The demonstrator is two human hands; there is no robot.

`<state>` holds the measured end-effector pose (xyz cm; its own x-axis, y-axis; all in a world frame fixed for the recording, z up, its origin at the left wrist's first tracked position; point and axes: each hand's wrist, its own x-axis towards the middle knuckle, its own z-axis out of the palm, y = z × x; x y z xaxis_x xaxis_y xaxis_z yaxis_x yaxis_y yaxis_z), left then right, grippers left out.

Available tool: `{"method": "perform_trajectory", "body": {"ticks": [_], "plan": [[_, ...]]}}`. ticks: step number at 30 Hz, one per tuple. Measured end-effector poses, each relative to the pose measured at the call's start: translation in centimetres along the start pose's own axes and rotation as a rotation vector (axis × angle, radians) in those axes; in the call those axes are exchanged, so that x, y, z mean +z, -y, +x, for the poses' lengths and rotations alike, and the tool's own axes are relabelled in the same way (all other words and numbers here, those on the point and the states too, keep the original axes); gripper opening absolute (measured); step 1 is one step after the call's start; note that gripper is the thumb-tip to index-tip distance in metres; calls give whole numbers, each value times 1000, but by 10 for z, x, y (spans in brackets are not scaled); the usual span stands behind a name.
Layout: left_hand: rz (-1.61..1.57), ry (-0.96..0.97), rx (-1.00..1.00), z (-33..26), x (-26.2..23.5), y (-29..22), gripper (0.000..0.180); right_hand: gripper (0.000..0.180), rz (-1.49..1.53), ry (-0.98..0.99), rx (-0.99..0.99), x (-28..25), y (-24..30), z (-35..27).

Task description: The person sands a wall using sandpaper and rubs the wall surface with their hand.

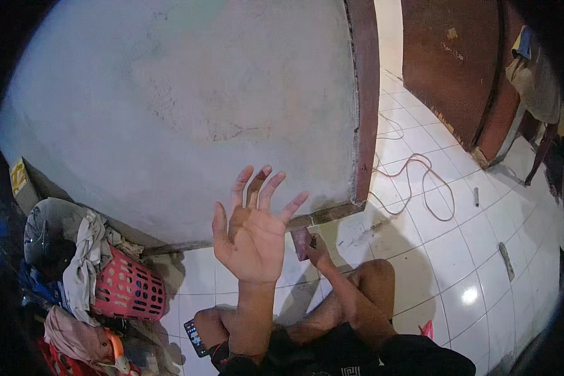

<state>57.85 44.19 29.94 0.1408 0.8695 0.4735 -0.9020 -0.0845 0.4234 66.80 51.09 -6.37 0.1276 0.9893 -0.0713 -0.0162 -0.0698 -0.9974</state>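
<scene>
My left hand (pixel 254 241) is raised in front of the grey wall, palm toward me. Its fingers are spread and hold nothing. Lower and to the right, my right hand (pixel 318 252) is closed around a flat, dark maroon piece (pixel 300 243), held just above the floor close to the foot of the wall. What kind of thing this is cannot be made out. My bent legs rest on the white tiles. A dark phone-like device (pixel 195 338) with a patterned face lies beside my left knee.
On the left stands a pink slotted basket (pixel 131 285) with clothes (pixel 84 263) heaped about it. A thin cable (pixel 429 164) loops over the tiled floor (pixel 413 269) by the brown doorway (pixel 366 113). A small pink object (pixel 426 329) lies at the right, and garments (pixel 536 84) hang farther back.
</scene>
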Motion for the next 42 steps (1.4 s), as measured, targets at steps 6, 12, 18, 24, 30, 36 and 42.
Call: {"method": "perform_trajectory", "body": {"ticks": [6,12,18,24,30,36,42], "plan": [[-47,94,-33,-16,43,-20,69,39,-266,-16,-94,-2,-8,1],[-404,216,-54,-68,93,-35,61,37,-89,11,-230,-2,-10,-4],[-446,390,-226,-61,78,-51,62,40,-135,-3,-41,2,-14,1],[-457,428,77,-81,62,-41,76,40,-290,-25,-229,0,-29,4],[-296,365,-205,-103,36,-28,87,39,-193,-29,-189,-3,-3,-12],[325,336,-796,-123,-42,-39,95,40,-266,33,-88,-9,29,-26],[558,10,-1773,-236,-147,-121,50,42,-204,36,-31,-5,32,-32]]}}
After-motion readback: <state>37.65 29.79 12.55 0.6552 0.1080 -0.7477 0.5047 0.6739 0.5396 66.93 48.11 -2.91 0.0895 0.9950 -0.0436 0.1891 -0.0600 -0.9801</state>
